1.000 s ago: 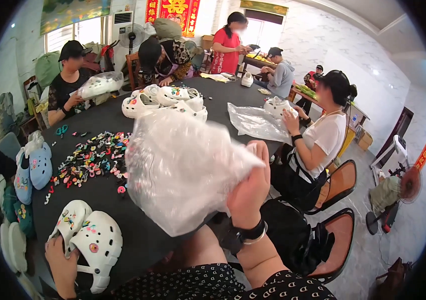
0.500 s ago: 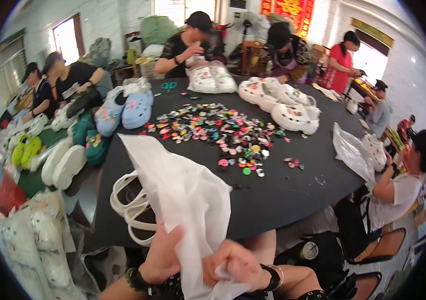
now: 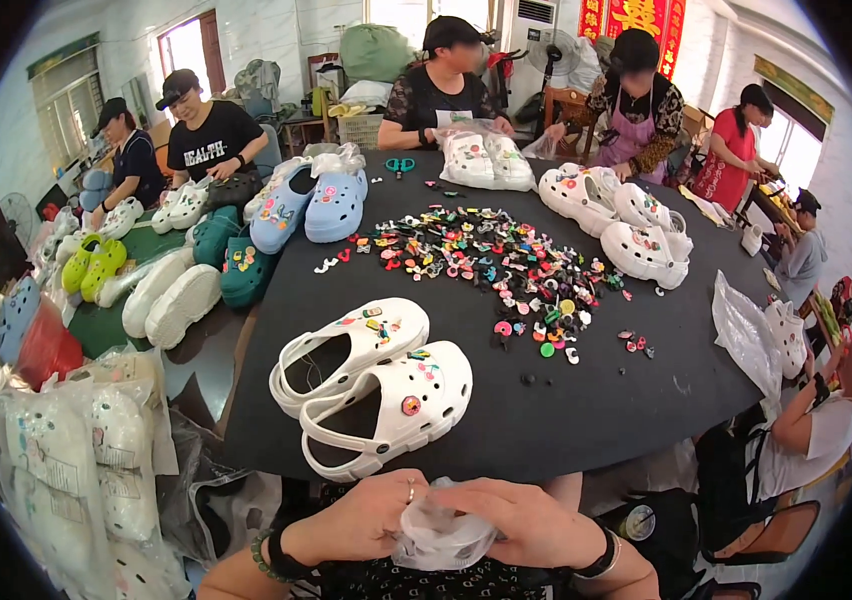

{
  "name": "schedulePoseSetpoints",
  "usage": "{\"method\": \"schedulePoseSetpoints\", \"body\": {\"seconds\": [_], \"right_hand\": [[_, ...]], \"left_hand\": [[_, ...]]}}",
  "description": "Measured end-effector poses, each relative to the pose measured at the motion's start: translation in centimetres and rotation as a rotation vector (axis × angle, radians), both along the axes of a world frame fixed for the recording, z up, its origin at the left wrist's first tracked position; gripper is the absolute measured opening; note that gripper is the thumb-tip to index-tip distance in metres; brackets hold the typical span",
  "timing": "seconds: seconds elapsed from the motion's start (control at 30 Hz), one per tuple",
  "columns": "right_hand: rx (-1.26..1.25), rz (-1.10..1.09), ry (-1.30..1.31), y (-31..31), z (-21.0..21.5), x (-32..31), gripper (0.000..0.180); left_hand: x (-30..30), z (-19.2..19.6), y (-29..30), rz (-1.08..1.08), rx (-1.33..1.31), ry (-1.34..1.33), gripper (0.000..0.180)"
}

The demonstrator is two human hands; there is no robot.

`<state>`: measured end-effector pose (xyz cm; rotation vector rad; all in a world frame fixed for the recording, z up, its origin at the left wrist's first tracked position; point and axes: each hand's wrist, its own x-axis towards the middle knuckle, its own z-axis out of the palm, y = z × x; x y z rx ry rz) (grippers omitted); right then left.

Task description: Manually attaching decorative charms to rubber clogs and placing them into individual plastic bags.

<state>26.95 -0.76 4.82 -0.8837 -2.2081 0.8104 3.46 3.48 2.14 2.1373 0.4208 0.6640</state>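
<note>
Low at the front edge of the table, my left hand (image 3: 371, 515) and my right hand (image 3: 518, 520) both grip a translucent white plastic bag (image 3: 443, 545). The bag is bunched up around its opening, with the fingers of both hands closed on its rim. Just beyond my hands, a pair of white clogs lies on the black tabletop, toes pointing right and away. The nearer clog (image 3: 431, 395) carries a round pink charm and a cherry-like one. Several colourful charms decorate the farther clog (image 3: 386, 325) too. Neither hand touches the clogs.
A heap of small colourful charms (image 3: 491, 255) covers the middle of the black table (image 3: 586, 420). Blue clogs (image 3: 336, 205) stand at the left, white clogs (image 3: 646, 250) at the right. A plastic bag (image 3: 746, 330) hangs over the right edge. Bagged clogs (image 3: 61, 470) are stacked at my left. Several people work around.
The plastic bag, earlier spread upward over the clogs, is now gathered down between my hands, leaving both clogs visible. The whole view has shifted as the head moved.
</note>
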Motion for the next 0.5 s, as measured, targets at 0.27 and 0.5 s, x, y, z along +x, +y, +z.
{"method": "schedulePoseSetpoints", "body": {"seconds": [0.27, 0.5], "right_hand": [[0.425, -0.437, 0.290, 0.4, -0.1, 0.7, 0.036], [-0.052, -0.233, 0.301, 0.5, -2.4, -2.3, 0.035]], "left_hand": [[0.1, 0.2, -0.3, 0.415, -0.406, -0.664, 0.083], [-0.6, -1.8, -2.9, 0.359, -0.925, -0.502, 0.080]]}}
